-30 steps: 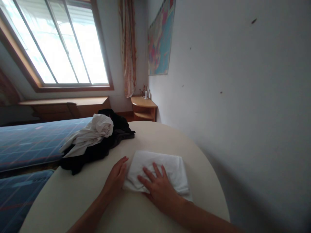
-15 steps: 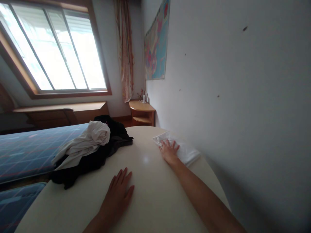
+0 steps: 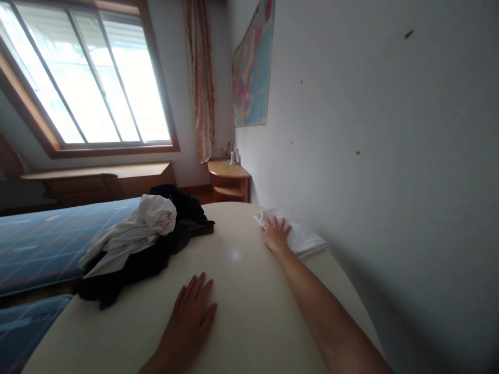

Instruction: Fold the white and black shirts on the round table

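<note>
My right hand (image 3: 275, 234) lies with spread fingers on a white cloth (image 3: 306, 240) at the far right part of the cream table (image 3: 241, 301). The cloth is flat and partly under the palm, close to the wall. Nearer to me, my left hand (image 3: 192, 309) rests open on the bare tabletop, its fingers stretched out and nothing in them. Left of both hands, a crumpled light grey garment (image 3: 156, 215) lies over black clothing (image 3: 144, 265) on the table's left edge.
A blue checked mattress (image 3: 50, 241) stands along the left side. The white wall (image 3: 351, 104) borders the table on the right, with a map (image 3: 253, 72) on it. Beyond are a small wooden corner stand (image 3: 230, 170) and a low cabinet (image 3: 144, 174) under the window.
My right hand and the white cloth have shifted slightly to the right and away from me. My left hand has stayed almost in place. The clothes have not visibly moved.
</note>
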A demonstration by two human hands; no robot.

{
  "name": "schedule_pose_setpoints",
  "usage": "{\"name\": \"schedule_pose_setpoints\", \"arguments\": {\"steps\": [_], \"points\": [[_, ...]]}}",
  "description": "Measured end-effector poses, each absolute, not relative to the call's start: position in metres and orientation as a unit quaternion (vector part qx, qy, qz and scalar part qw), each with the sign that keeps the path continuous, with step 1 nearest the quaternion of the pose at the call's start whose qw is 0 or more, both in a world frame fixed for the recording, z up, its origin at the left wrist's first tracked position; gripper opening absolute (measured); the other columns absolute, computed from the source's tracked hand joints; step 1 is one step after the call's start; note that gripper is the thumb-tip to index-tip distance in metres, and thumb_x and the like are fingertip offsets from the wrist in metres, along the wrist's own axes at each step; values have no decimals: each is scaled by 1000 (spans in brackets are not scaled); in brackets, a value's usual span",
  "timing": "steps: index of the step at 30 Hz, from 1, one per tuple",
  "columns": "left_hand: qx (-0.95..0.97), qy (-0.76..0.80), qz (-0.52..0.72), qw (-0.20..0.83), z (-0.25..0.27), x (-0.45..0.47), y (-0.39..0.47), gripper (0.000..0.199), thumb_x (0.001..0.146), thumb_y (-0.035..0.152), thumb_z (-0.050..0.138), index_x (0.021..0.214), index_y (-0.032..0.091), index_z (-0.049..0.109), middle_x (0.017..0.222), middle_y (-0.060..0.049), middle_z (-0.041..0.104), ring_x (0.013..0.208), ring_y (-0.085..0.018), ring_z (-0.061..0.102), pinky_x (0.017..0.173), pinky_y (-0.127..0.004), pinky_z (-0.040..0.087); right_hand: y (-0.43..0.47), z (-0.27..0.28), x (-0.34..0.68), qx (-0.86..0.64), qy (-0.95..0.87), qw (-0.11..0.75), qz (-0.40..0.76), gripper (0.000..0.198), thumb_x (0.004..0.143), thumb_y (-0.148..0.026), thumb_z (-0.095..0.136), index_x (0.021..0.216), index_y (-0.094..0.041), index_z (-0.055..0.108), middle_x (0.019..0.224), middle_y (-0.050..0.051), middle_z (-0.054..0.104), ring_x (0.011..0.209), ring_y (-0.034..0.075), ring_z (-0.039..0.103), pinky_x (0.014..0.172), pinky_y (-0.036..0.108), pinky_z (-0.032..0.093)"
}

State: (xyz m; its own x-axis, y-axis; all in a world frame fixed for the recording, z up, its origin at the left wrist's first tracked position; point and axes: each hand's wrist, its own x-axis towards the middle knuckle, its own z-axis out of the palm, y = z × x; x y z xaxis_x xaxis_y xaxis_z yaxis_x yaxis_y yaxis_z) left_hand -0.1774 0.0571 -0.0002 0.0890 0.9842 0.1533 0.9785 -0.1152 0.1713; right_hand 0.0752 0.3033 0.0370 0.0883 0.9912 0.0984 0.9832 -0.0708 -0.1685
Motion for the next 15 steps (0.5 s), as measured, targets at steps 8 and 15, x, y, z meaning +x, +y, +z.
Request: {"name": "schedule_pose_setpoints", "arguments": {"steps": [8, 15], "points": [[727, 677, 113, 20, 9, -172, 56, 52, 95, 36, 40, 143, 20, 51, 157, -10, 37, 147, -28, 28, 119, -52, 24, 234, 40, 56, -598, -796, 75, 59, 71, 98, -57, 27, 152, -12, 36, 163, 14, 22, 151, 30, 10, 119, 48, 1], [721, 679, 135, 24, 16, -170, 55, 51, 93, 35, 44, 140, 20, 53, 154, -10, 44, 144, -28, 35, 118, -49, 29, 187, 36, 64, -522, -842, 88, 107, 68, 98, -54, 31, 154, -15, 34, 163, 11, 23, 151, 26, 14, 120, 41, 7]]}}
